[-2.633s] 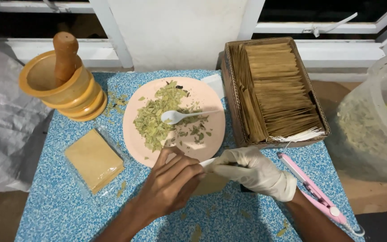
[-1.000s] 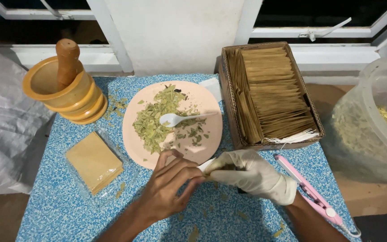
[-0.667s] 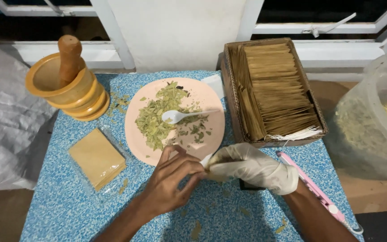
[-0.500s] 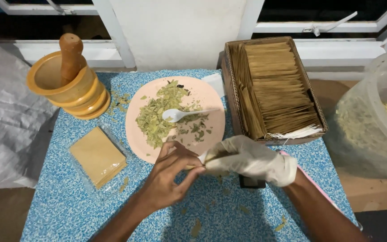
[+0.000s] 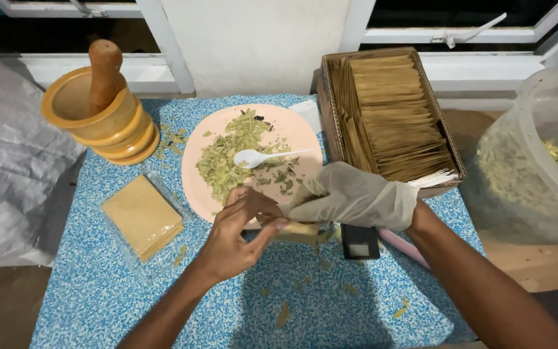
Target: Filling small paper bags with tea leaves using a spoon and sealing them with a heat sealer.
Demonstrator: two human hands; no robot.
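Both hands [image 5: 292, 216] pinching tan sachet [image 5: 299, 231], pink plate [image 5: 201, 187]

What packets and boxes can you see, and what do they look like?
Cardboard box: right of the pink plate, brown, oblong, packed with upright tan sachets.
Clear bag of tan sachets: left on the blue cloth, flat and square.
Small tan sachet: pinched between the bare left hand and the gloved right hand.
Clear tub: far right, round, holding dried leaves.

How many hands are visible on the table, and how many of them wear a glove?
2 hands: the bare left hand and the gloved right hand, both meeting on a small tan packet below the pink plate.
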